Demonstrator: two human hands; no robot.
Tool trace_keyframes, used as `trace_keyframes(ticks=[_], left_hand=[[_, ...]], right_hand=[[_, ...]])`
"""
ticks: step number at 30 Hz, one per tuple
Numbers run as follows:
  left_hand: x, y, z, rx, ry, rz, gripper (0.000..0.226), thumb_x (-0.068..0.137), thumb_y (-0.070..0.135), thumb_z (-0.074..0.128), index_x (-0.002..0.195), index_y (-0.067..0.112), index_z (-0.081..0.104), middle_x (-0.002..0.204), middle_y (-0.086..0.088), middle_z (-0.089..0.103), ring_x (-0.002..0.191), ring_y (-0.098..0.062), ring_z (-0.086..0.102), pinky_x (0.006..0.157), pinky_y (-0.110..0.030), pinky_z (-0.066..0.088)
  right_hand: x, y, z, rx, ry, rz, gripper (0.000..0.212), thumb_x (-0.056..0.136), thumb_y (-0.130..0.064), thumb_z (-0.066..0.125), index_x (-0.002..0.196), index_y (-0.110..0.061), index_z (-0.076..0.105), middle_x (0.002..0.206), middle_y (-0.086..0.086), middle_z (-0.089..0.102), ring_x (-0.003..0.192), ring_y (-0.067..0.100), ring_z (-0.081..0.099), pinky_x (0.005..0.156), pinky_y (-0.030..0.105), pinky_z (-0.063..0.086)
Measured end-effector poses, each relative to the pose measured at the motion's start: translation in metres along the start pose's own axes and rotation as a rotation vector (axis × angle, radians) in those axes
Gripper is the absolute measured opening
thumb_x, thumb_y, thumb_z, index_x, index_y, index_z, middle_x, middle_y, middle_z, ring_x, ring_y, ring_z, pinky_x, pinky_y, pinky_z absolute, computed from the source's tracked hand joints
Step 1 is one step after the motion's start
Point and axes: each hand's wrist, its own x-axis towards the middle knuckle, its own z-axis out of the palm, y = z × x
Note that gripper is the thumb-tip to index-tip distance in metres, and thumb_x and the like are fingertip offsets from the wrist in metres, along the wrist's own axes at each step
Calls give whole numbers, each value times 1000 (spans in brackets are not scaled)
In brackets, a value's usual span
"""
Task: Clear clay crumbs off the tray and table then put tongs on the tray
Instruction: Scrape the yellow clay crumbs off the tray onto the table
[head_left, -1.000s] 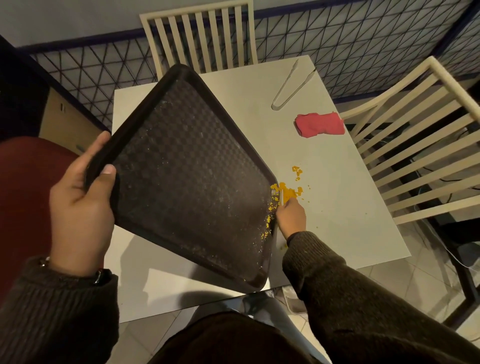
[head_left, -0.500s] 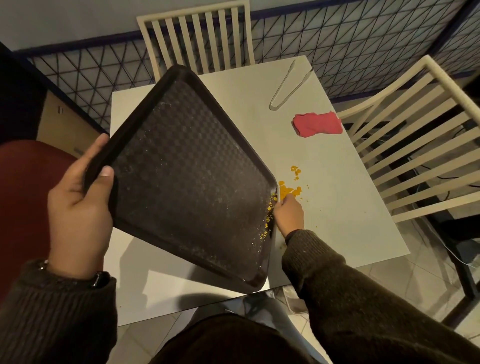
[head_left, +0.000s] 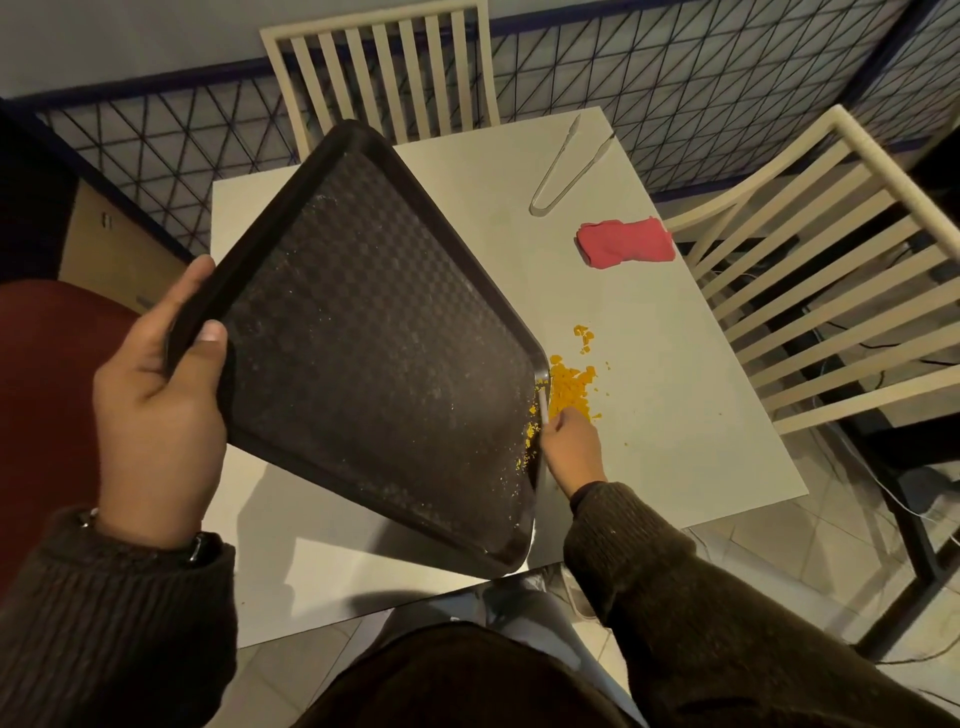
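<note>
Pink cloth (head_left: 626, 248) crumpled at two o'clock. Slatted chair (head_left: 363, 20) at twelve, second chair (head_left: 893, 161) at three. Mesh fence (head_left: 701, 78) behind.

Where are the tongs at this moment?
In the head view, the tongs lie flat on the white table near its far right corner, just beyond the red cloth.

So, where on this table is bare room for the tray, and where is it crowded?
Bare table lies right of the clay crumbs, nearer than the red cloth, to the right edge, and along the near edge under the lifted tray. Crowded: the far right corner with tongs and cloth, and the crumbs by the right hand.
</note>
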Motion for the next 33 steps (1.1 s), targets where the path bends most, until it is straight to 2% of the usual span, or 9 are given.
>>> trace_keyframes(ticks=[3, 9, 14, 17, 20, 23, 27, 30, 33], left_hand=[[0, 3, 2, -16, 12, 0, 42, 95, 35, 45, 136, 39, 52, 134, 15, 60, 126, -6, 57, 105, -39, 49], [4, 3, 1, -18, -6, 10, 46, 90, 40, 46, 135, 40, 53, 139, 11, 58, 129, -7, 54, 108, -41, 45], [10, -2, -1, -6, -8, 9, 46, 92, 36, 46, 138, 35, 52, 140, 9, 56, 129, -6, 54, 109, -38, 45], [11, -4, -1, -5, -4, 18, 50, 91, 37, 47, 140, 30, 51, 141, 7, 56, 129, -7, 54, 109, -38, 45], [10, -3, 0, -13, -1, 20, 52, 89, 37, 47, 140, 29, 51, 141, 6, 56, 129, -7, 54, 109, -38, 46], [7, 1, 3, -19, 10, 29, 50, 89, 36, 47, 138, 30, 53, 138, 8, 58, 127, -5, 55, 108, -34, 47], [5, 6, 6, -23, 20, 37, 43, 88, 35, 47, 131, 38, 57, 134, 10, 61, 126, -5, 56, 108, -33, 47], [6, 6, 6, -18, 38, 27, 47, 88, 35, 48, 134, 33, 56, 135, 9, 60, 127, -6, 56, 109, -36, 45], [6, 7, 6, -12, 25, 20, 48, 89, 35, 47, 136, 31, 55, 136, 10, 60, 127, -5, 55, 109, -38, 45]], right_hand=[[-26, 3, -1, -62, -91, -26, 28, 93, -11, 41, 66, -14, 37, 65, -1, 39, 59, 14, 37, 50, 26, 25], [-57, 35, -44, -408, -147, -258, 8, 95, -20, 46, 92, -17, 53, 70, 0, 50, 69, 23, 49, 51, 24, 30], [-52, 54, -64, -600, -333, -399, 13, 97, -28, 46, 99, -18, 55, 90, 7, 65, 81, 25, 58, 68, 32, 42], [-43, 54, -62, -565, -357, -389, 10, 97, -20, 46, 92, -15, 53, 87, 11, 64, 78, 27, 58, 66, 31, 39], [-27, 49, -58, -515, -331, -364, 14, 97, -13, 45, 84, -19, 49, 77, 7, 59, 69, 23, 54, 56, 26, 34], [-5, 44, -51, -459, -270, -336, 15, 94, -9, 47, 86, -19, 55, 77, 5, 57, 70, 24, 53, 54, 24, 32], [15, 36, -43, -410, -170, -266, 15, 93, -6, 44, 93, -6, 59, 83, 18, 62, 73, 32, 56, 61, 33, 40], [16, 37, -47, -334, -118, -263, 13, 95, -9, 45, 92, -7, 58, 80, 18, 63, 70, 32, 55, 62, 35, 41], [7, 44, -57, -226, -236, -286, 16, 92, -6, 50, 89, -12, 65, 76, 8, 62, 69, 22, 54, 66, 33, 42]])
